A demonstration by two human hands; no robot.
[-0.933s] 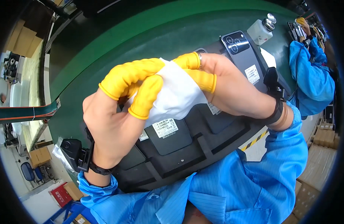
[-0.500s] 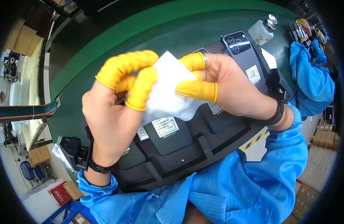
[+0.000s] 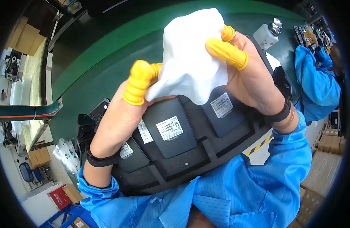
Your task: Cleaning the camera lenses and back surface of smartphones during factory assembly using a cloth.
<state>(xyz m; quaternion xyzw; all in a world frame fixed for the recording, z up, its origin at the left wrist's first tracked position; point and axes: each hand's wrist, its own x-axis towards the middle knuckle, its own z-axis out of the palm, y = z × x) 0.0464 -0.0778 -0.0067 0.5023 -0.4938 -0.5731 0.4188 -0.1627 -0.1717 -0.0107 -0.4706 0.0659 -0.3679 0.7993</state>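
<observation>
A white wiping cloth (image 3: 192, 53) hangs spread out above the phones. My left hand (image 3: 126, 104), in yellow finger cots, pinches its lower left corner. My right hand (image 3: 245, 72) grips its right edge between thumb and fingers, also in yellow cots. Below lie dark phones with their backs up and white labels on them: a middle phone (image 3: 186, 138), a right phone (image 3: 234, 123) and a left phone (image 3: 134, 161), partly under my left forearm. They rest in a black foam tray (image 3: 188, 165). The cloth and my hands hide the tray's far side.
A white pump bottle (image 3: 265, 36) with a metal top stands at the back right of the green table (image 3: 106, 72). A white card (image 3: 273, 60) lies near it. Clear plastic bags (image 3: 66, 155) sit at the left. Another person in a blue sleeve (image 3: 317, 79) works at the far right.
The bunched cloth has been opened out and raised away from me. My right hand has moved up and away, my left hand slightly down. More of the phones' backs show now.
</observation>
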